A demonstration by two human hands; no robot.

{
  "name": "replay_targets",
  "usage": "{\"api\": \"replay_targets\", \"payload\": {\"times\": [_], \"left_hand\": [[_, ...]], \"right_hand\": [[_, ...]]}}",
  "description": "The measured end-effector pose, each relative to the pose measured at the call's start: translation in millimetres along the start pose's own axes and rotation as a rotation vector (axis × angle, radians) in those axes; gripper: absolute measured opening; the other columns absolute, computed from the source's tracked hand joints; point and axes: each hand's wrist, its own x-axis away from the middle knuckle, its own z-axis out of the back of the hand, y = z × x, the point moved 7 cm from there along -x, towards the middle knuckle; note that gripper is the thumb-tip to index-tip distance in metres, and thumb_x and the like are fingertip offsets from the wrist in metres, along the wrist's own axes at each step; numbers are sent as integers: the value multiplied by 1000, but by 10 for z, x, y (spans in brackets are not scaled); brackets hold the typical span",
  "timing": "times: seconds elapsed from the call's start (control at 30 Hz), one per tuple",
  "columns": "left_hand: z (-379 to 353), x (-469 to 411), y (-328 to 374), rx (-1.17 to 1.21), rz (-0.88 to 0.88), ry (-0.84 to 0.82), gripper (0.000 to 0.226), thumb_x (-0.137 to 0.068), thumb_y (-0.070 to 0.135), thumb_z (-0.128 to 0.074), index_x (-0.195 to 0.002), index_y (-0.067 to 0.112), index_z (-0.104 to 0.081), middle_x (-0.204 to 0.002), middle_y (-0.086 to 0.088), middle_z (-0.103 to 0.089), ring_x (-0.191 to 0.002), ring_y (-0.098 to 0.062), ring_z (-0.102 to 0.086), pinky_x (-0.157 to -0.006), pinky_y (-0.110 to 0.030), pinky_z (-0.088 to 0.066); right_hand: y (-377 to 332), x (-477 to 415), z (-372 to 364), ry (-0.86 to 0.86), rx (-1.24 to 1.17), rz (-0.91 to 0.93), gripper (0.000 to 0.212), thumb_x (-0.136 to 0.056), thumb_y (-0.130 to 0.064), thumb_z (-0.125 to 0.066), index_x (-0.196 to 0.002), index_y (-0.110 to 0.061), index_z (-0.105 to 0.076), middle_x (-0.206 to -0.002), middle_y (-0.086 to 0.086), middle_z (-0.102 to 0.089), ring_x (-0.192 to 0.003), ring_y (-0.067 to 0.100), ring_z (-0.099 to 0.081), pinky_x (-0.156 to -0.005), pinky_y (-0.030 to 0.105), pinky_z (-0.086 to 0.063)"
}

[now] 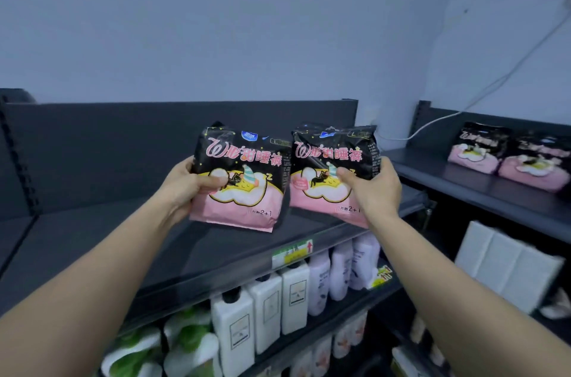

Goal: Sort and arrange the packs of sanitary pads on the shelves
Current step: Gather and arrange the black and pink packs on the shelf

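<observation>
Two black-and-pink packs of sanitary pads are held up side by side above the dark grey top shelf (92, 240). My left hand (188, 185) grips the left pack (244, 172) at its left edge, thumb across the front. My right hand (374, 188) grips the right pack (327, 160) at its right side, thumb on the front. The two packs touch along their inner edges. Two more packs of the same kind (506, 157) lie on the neighbouring shelf at the right.
Below the top shelf stand white pump bottles (265, 305), lilac bottles (343, 268) and green-and-white refill pouches (173, 342). White packages (506, 265) sit under the right shelf. A white cable (494, 83) runs down the wall. Price tags (293, 253) hang on the shelf edge.
</observation>
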Motion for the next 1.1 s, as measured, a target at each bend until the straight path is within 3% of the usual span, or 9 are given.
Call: {"api": "replay_targets", "payload": {"times": [0.1, 0.23, 0.4, 0.5, 0.7, 0.8, 0.97, 1.1], "left_hand": [[-521, -130, -79, 15, 8, -21, 40, -72, -16, -67, -106, 4, -61, -98, -17, -66, -82, -29, -64, -88, -44, -50], [-1162, -341, -144, 38, 26, -67, 35, -73, -16, -67, -95, 11, -63, -95, -14, -70, -72, -23, -69, -73, -35, -59], [-1904, -746, -198, 67, 29, -151, 35, -73, -17, -66, -94, 11, -63, -96, -16, -69, -81, -29, -66, -87, -45, -52], [-2370, -1066, -246, 83, 26, -201, 35, -73, -18, -66, -92, 12, -63, -92, -13, -69, -79, -27, -66, -87, -45, -52], [-3392, -1739, -393, 153, 50, -329, 35, -74, -17, -66, -91, 13, -63, -87, -9, -72, -69, -19, -70, -75, -36, -58], [-3884, -1987, -451, 169, 70, -385, 35, -74, -19, -65, -91, 11, -63, -79, -6, -72, -63, -16, -71, -65, -32, -59], [-4620, -2286, -542, 170, 87, -482, 35, -73, -20, -65, -92, 10, -62, -67, 0, -73, -59, -14, -71, -62, -30, -59], [-5170, -2444, -639, 179, 99, -522, 35, -72, -20, -66, -89, 10, -60, -62, 1, -72, -55, -12, -69, -58, -29, -59]], "right_hand": [[246, -299, 396, 50, 20, -11, 43, -67, -35, -85, -94, -21, -54, -90, -5, -62, -87, 19, -58, -78, 34, -48], [564, -646, 831, 108, 44, -46, 44, -68, -36, -85, -95, -19, -56, -93, -5, -65, -87, 19, -60, -75, 33, -47], [916, -1103, 1216, 192, 83, -65, 45, -67, -37, -86, -98, -19, -58, -95, -4, -68, -90, 20, -63, -76, 31, -47], [1093, -1372, 1428, 247, 102, -64, 43, -68, -35, -86, -97, -22, -58, -95, -6, -67, -91, 19, -63, -80, 32, -49], [1423, -1931, 1900, 382, 179, -81, 54, -67, -35, -86, -111, -19, -62, -108, -2, -70, -102, 20, -63, -88, 35, -50], [1549, -2156, 2143, 438, 216, -95, 51, -67, -34, -86, -108, -19, -60, -107, -2, -69, -102, 19, -63, -88, 34, -49], [1809, -2488, 2479, 529, 285, -134, 48, -65, -38, -87, -100, -24, -57, -104, 0, -70, -99, 24, -64, -86, 37, -50], [2021, -2722, 2741, 573, 300, -157, 58, -64, -40, -87, -111, -20, -59, -104, -3, -70, -97, 21, -64, -83, 35, -50]]}}
